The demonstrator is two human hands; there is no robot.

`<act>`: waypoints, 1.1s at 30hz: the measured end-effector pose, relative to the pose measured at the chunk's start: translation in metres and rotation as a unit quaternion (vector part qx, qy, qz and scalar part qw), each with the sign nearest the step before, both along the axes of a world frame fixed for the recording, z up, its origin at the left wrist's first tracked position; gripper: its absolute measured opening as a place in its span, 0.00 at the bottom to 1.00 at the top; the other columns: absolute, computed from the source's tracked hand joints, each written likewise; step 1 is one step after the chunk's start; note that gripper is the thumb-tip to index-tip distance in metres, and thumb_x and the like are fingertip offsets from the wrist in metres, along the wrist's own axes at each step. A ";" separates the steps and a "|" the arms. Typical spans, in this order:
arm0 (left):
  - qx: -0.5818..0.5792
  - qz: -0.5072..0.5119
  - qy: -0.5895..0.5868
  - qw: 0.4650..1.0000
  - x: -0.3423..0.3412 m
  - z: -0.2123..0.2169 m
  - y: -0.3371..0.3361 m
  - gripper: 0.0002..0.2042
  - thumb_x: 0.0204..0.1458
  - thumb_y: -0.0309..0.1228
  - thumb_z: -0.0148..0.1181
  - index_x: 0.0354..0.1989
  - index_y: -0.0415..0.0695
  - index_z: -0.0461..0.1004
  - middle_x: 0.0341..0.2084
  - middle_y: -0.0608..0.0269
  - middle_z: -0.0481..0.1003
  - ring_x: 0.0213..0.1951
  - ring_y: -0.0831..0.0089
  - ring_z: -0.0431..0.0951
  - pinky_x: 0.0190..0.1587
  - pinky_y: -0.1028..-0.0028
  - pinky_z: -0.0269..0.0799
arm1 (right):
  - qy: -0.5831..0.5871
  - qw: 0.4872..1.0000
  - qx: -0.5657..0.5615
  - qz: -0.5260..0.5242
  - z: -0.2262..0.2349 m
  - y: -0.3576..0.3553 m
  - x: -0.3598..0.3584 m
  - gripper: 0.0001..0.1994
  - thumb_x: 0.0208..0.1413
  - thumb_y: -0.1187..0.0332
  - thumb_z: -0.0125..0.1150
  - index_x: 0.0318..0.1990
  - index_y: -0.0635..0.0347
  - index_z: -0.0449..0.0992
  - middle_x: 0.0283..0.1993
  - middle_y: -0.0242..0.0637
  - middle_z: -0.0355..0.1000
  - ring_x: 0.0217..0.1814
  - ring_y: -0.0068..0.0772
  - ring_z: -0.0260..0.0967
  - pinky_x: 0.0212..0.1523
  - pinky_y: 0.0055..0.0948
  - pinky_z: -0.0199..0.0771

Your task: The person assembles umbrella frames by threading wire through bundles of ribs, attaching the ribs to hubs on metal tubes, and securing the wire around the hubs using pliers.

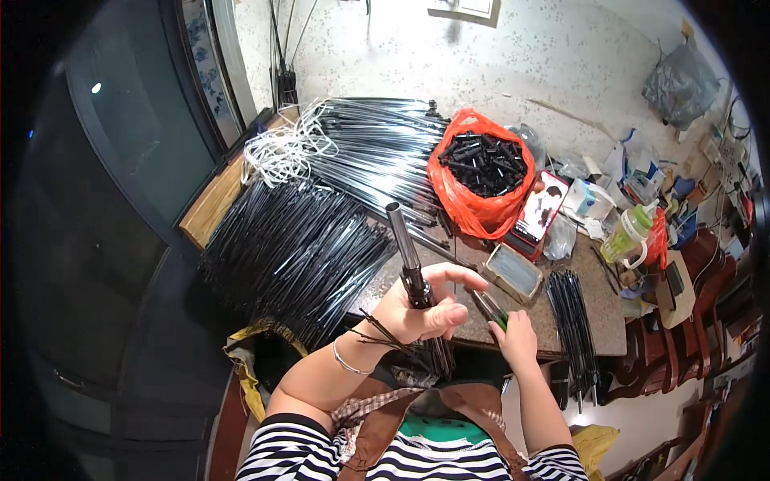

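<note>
My left hand [425, 311] is wrapped round what looks like a folded black umbrella frame [407, 255]. Its thick tube points up and away, with an open round end. Thin black rods stick out beside my wrist and below the hand. The thumb and forefinger stand apart, while the other fingers curl round the frame. To the right and lower, my right hand [517, 338] is closed on a green-handled metal tool [491, 309], seemingly pliers. Its tip reaches toward my left fingers, and most of its handle is hidden in my palm.
Black rod bundles [281, 248] pile up at the left, with shiny rods [377, 144] and white cords [289, 148] behind. A red bag [473, 212] holds black plastic pieces. Nearby are a phone [541, 208], a shallow box [513, 272], a green bottle [626, 234] and another rod bundle [571, 321].
</note>
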State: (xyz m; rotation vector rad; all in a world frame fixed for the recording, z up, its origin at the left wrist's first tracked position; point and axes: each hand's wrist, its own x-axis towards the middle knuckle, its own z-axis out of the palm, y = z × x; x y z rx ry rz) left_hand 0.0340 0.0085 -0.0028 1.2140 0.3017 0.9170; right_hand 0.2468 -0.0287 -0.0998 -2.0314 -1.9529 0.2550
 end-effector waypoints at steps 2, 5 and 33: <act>0.006 -0.007 0.003 1.000 0.007 -0.001 0.004 0.22 0.37 0.30 0.56 0.38 0.29 0.58 0.09 0.67 0.64 0.14 0.80 0.64 0.18 0.84 0.59 | -0.072 0.996 0.044 -0.015 -0.009 0.005 0.004 0.17 0.38 0.57 0.53 0.28 0.64 0.62 0.28 0.42 0.58 0.33 0.42 0.58 0.31 0.34 0.60; -0.005 -0.011 0.012 1.000 0.024 -0.002 0.013 0.21 0.36 0.31 0.57 0.36 0.30 0.60 0.10 0.67 0.64 0.15 0.81 0.64 0.18 0.84 0.60 | -0.100 0.993 0.058 -0.021 -0.017 0.017 0.020 0.17 0.37 0.57 0.53 0.29 0.62 0.62 0.29 0.40 0.58 0.35 0.39 0.56 0.32 0.33 0.59; 0.303 0.477 0.644 0.516 -0.047 -0.175 0.063 0.22 0.37 0.33 0.51 0.39 0.31 0.59 0.46 0.45 0.52 0.52 0.54 0.47 0.49 0.57 0.43 | -0.107 0.931 -0.025 -0.347 0.032 0.011 0.138 0.24 0.37 0.73 0.52 0.47 0.57 0.57 0.40 0.48 0.61 0.43 0.44 0.58 0.42 0.33 0.57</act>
